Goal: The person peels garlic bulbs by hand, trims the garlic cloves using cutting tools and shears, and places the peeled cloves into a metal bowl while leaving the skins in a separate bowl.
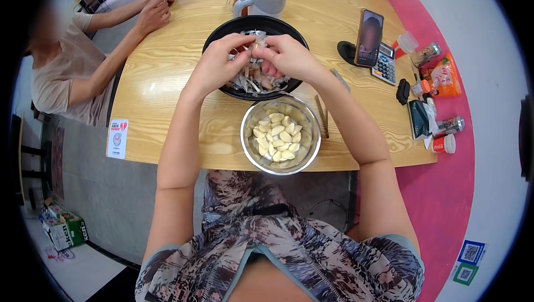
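Over the black bowl [289, 29]: one papery garlic clove [258, 44], clamped in my left fingers [243, 39] and right fingers [266, 53], presumably light, firm, best gripped endwise.

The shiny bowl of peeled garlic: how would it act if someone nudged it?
The shiny bowl looks metallic, so it would probably stay stiff. The garlic cloves lie loose inside, so they would likely shift or roll. Because the bowl sits by the near edge of the table, a push that way might tip it off.
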Action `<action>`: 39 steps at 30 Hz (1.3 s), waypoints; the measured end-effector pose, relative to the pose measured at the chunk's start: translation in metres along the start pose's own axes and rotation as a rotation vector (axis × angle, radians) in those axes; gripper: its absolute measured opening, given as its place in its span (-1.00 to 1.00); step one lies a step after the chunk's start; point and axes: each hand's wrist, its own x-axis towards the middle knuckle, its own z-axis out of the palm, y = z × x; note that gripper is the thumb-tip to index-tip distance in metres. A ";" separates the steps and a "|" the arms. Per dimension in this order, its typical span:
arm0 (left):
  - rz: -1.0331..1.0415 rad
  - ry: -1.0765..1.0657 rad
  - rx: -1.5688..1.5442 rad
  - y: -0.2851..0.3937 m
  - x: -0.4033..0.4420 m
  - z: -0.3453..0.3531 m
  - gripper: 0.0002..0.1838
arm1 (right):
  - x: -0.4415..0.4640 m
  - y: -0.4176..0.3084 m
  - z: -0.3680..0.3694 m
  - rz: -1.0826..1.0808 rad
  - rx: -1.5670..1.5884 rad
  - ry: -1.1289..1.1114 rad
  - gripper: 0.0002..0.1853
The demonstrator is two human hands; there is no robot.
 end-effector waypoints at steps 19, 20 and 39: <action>-0.114 0.216 -0.269 0.006 0.002 0.003 -0.51 | -0.004 0.011 0.018 -0.322 -0.694 0.326 -0.81; -0.113 0.215 -0.268 0.003 0.002 0.003 -0.51 | -0.006 0.010 0.019 -0.268 -0.749 0.253 -0.83; -0.270 0.102 -0.736 -0.009 0.007 -0.010 -0.61 | -0.016 -0.015 0.000 -0.135 -0.851 0.132 -0.79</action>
